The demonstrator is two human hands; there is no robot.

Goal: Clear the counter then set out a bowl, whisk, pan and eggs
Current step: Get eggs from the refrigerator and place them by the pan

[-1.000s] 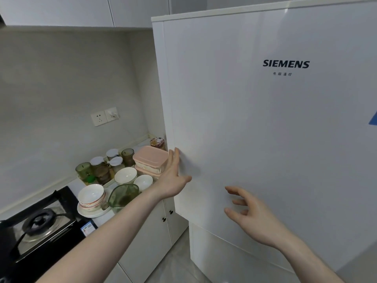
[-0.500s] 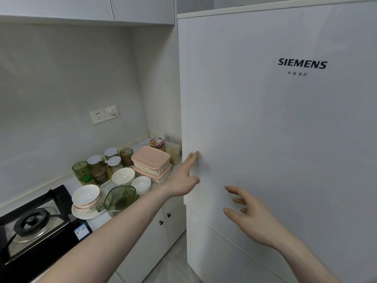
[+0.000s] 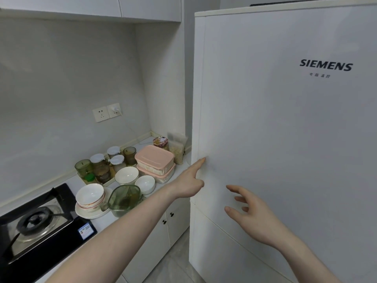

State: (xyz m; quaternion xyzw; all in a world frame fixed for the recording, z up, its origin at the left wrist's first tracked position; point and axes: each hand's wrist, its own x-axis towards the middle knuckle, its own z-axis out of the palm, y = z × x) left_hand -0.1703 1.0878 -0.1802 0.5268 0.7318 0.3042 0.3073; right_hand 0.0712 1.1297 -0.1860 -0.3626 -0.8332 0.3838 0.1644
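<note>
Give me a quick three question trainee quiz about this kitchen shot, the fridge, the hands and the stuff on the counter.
1. True or false: the fridge door is wide open.
2. Which hand touches the door's edge?
A. left hand
B. right hand
3. Fill in: the two stacked pink-lidded containers sit on the ____.

Key:
1. False; it looks shut.
2. A; its fingertips are at the edge, and the right hand hovers open, holding nothing.
3. Counter.

Lower left of the frame: two pink-lidded containers [image 3: 154,158] stacked, two loose white bowls [image 3: 126,175], one bowl stack on a plate [image 3: 90,197] (count unclear), one green glass bowl [image 3: 124,198], two wall sockets [image 3: 106,112].
</note>
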